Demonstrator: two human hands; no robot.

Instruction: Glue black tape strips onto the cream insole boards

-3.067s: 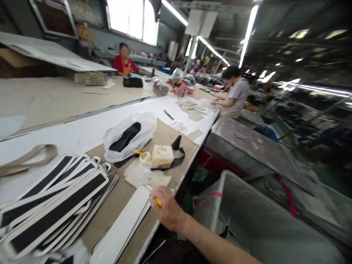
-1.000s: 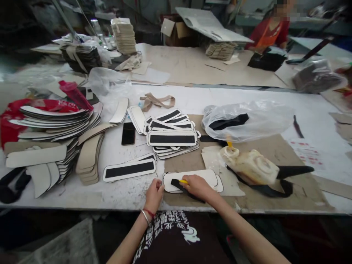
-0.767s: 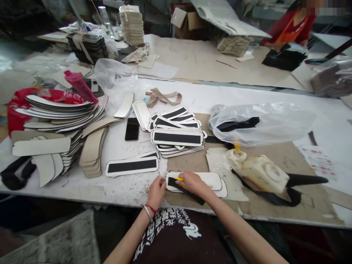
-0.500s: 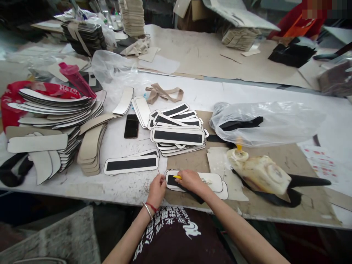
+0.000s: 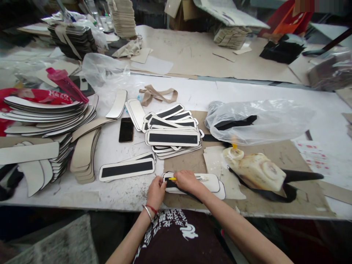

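Note:
My right hand [image 5: 186, 180] is closed around a yellow tool [image 5: 172, 179] over a white rounded strip [image 5: 213, 182]. A black band lies along the left part of that strip and trails off under my right wrist. Beside its left end is my left hand [image 5: 156, 189], fingers pinched together; whatever they hold is too small to name. Another white strip shows underneath. Left of my hands lies a strip with a black band [image 5: 126, 169], and a pile of similar strips [image 5: 172, 138] sits just beyond.
A stained glue container [image 5: 264, 170] stands at the right, below a clear plastic bag [image 5: 275, 119]. Stacks of curved pieces [image 5: 84, 156] and a phone [image 5: 126, 130] are to the left. A beige cloth strip [image 5: 158, 94] lies farther back.
The whole view has shifted, so most table items appear farther left. Both hands stay at the left end of the same strip, with the yellow tool still in my right hand.

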